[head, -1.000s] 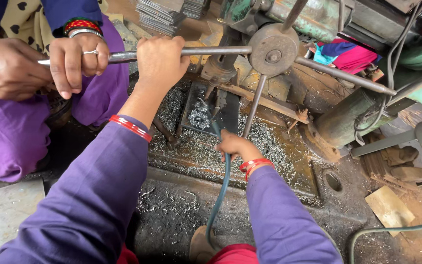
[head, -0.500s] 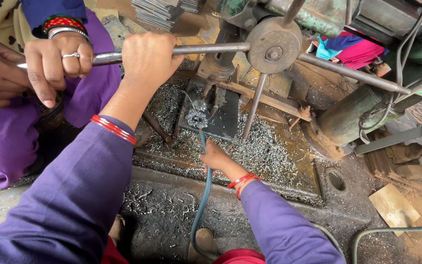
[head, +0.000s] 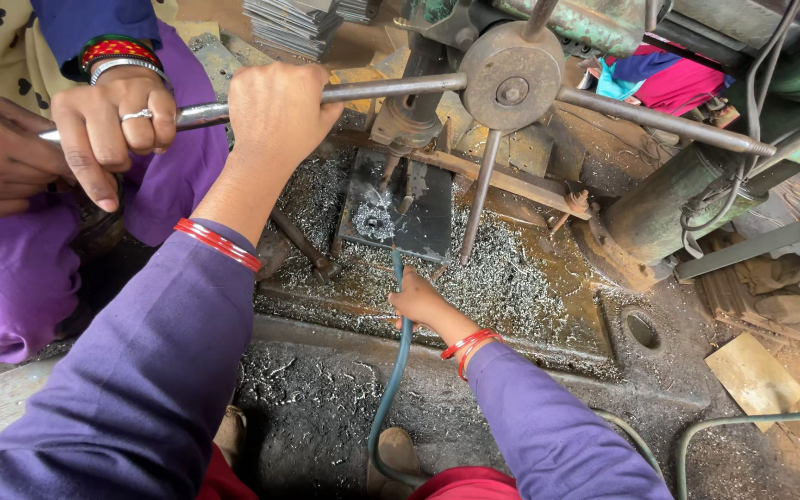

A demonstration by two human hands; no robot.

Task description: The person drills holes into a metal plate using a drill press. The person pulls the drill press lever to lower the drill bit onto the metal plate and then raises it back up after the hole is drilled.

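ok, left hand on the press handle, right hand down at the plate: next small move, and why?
Probably pull the right hand back a little before the left hand turns the handle bar further. The fingers sit at the near edge of the dark plate, close under the spindle, among metal shavings. Another person's hand also grips that bar.

workshop | drill press (head: 511, 83) | metal shavings (head: 511, 287) | stacked plates (head: 293, 23)

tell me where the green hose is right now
In the head view the green hose runs up the lower centre, just left of the right hand that holds its tip by the dark metal plate, amid metal shavings.
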